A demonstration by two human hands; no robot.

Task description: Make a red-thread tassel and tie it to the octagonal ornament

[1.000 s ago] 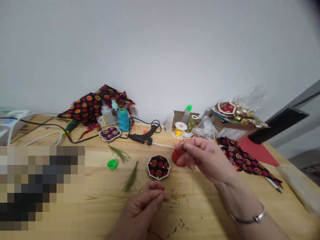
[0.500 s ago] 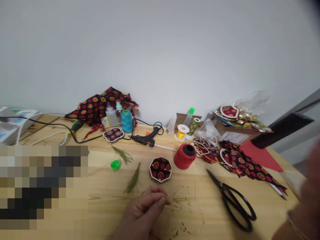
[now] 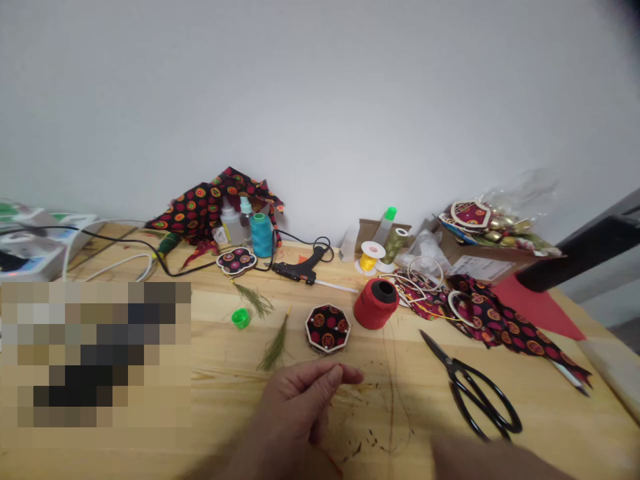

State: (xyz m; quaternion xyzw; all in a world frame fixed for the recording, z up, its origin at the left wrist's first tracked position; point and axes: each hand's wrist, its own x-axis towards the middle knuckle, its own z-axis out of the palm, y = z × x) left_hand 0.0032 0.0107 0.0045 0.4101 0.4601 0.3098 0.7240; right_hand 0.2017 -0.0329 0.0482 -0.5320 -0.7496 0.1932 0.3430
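My left hand (image 3: pixel 300 407) rests on the wooden table (image 3: pixel 540 407) near the front edge, its thumb and forefinger pinched together on something too thin to make out. Just beyond it lies an octagonal fabric-covered piece (image 3: pixel 327 327), with a red thread spool (image 3: pixel 376 304) to its right. A thin thread (image 3: pixel 393 380) runs from the spool toward me. Only a blurred part of my right hand (image 3: pixel 480 460) shows at the bottom right; its fingers are hidden. Black scissors (image 3: pixel 475 393) lie just beyond it.
A black glue gun (image 3: pixel 300 270), teal spool (image 3: pixel 261 235), bottles and patterned fabric (image 3: pixel 210 200) sit at the back. Yellow and olive spools (image 3: pixel 373 255), rings, a cardboard box (image 3: pixel 480 260) and red paper (image 3: pixel 540 307) are at the right. Green cap (image 3: pixel 241 318) and green tassels lie at centre left.
My right hand let go of the red spool, swung away to the right and now shows low at the bottom right. The scissors came into view. My left hand stays pinched.
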